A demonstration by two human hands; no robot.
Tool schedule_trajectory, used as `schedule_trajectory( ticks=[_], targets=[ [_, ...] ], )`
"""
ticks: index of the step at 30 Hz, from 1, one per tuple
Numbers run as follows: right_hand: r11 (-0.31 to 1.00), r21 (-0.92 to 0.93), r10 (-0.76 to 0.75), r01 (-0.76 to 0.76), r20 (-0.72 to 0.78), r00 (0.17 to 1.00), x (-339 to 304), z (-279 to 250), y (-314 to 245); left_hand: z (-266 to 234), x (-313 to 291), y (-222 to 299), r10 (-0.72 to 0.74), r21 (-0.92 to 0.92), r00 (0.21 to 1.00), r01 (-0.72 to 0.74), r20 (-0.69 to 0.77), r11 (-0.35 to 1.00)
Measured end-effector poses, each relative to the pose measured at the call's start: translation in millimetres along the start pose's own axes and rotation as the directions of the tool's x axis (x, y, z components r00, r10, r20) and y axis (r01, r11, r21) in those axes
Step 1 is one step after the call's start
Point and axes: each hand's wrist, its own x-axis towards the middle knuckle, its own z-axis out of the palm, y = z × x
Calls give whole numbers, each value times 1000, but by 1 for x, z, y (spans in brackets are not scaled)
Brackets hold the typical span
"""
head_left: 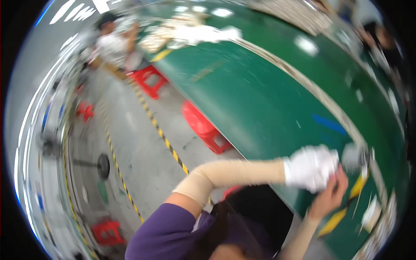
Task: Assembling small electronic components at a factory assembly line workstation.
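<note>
My left hand (310, 169) wears a white glove, with a beige sleeve covering the forearm. Its fingers look curled in, over the right part of the green table (242, 108). Bare, my right hand (331, 195) comes up from below and meets the gloved fingertips. Thumb and fingers of this hand are pinched together at the glove's edge. Motion blur hides whatever lies between the two hands. Just beyond them stands a greyish, rounded object (353, 156) with metal-looking parts, too smeared to name.
Yellow-black tape (333, 223) and a blue strip (329, 123) mark the table. A pale strip (299, 76) runs along it. Red stools (199, 119) stand at its left edge. White items (195, 34) lie at the far end, near a seated person (113, 47). Another person (385, 47) is across.
</note>
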Motion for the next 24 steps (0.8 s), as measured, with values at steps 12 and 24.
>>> schedule_trajectory(
  ticks=[12,24],
  targets=[
    [995,50,-82,83,-19,996,18,-2,1,28,-22,-20,-118,6,991,118,60,993],
    [854,419,296,-307,93,951,3,-11,13,36,-24,-21,-95,68,995,93,31,993]
  ],
)
